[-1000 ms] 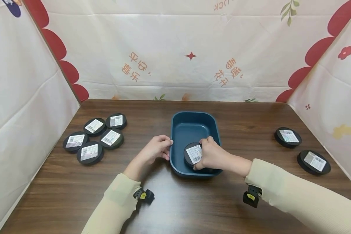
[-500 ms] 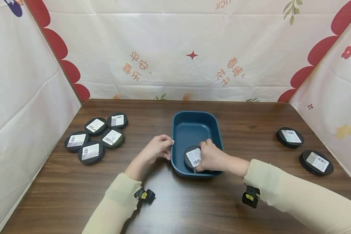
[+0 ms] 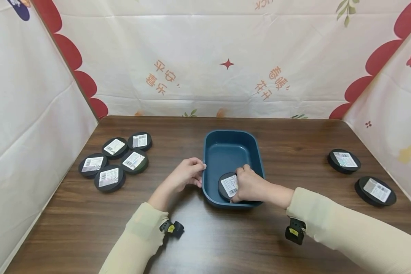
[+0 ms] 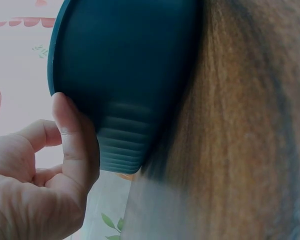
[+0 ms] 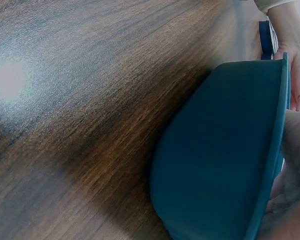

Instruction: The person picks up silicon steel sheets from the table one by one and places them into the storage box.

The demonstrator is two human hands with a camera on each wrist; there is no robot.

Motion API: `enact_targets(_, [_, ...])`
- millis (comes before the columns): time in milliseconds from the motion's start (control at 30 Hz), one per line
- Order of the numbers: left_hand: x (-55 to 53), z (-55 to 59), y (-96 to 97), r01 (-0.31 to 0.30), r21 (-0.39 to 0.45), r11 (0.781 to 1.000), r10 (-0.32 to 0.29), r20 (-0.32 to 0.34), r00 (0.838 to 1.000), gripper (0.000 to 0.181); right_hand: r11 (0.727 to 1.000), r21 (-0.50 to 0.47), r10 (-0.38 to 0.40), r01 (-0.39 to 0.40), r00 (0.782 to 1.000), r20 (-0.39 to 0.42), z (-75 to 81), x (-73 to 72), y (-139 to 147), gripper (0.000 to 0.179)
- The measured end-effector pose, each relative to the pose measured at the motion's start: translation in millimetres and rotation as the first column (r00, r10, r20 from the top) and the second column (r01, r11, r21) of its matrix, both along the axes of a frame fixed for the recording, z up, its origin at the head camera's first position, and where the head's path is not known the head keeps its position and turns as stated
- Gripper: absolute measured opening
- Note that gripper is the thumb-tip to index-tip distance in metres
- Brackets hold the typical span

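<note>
A deep blue rectangular plastic bin [image 3: 222, 152] with rounded corners stands mid-table. My left hand [image 3: 186, 175] is at its left side, holding the rim between fingers and thumb; in the left wrist view those fingers [image 4: 70, 130] lie against the outer wall. My right hand [image 3: 251, 185] reaches inside the bin near its front edge. It grips a flat round black tub [image 3: 228, 185] with a white barcode label on top. The hand covers the tub's right side. From the right wrist view, the bin's wall [image 5: 220, 155] hides most of the hand and the tub.
Several similar black tubs [image 3: 111, 178] lie in a close cluster at the left of the wooden table [image 3: 198, 243]. Two more, a farther tub [image 3: 344, 161] and a nearer tub [image 3: 375, 191], lie at the right. A printed cloth [image 3: 205, 76] surrounds the table's back and sides.
The whole head view has shifted slightly. Within the bin, the right hand and the gripped tub have moved a little toward the front edge. The left hand has stayed at the rim.
</note>
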State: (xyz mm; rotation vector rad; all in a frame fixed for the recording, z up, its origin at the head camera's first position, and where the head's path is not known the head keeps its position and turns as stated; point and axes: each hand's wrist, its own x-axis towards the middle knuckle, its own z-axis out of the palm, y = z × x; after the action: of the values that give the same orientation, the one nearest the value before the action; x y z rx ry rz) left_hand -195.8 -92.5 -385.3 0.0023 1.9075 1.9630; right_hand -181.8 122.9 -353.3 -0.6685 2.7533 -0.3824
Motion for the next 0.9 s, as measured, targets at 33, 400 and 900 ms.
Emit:
enact_targets(33, [-0.5, -0.6, 0.0, -0.002, 0.001, 1.000, 0.002, 0.001, 1.000, 0.012, 1.000, -0.003, 0.006, -0.006, 1.000, -0.001, 0.3, 0.0, -0.1, 0.079])
enact_targets(400, [-0.5, -0.5, 0.8, -0.004, 0.015, 1.000, 0.004, 0.001, 1.000, 0.007, 0.998, 0.048, 0.025, -0.026, 0.999, 0.024, 2.0, 0.0, -2.2, 0.077])
enact_targets(900, [0.2, -1.2, -0.4, 0.002, 0.005, 1.000, -0.002, -0.012, 1.000, 0.018, 0.969, 0.168, 0.204, -0.183, 0.972, -0.116, 3.2, -0.1, 2.8, 0.076])
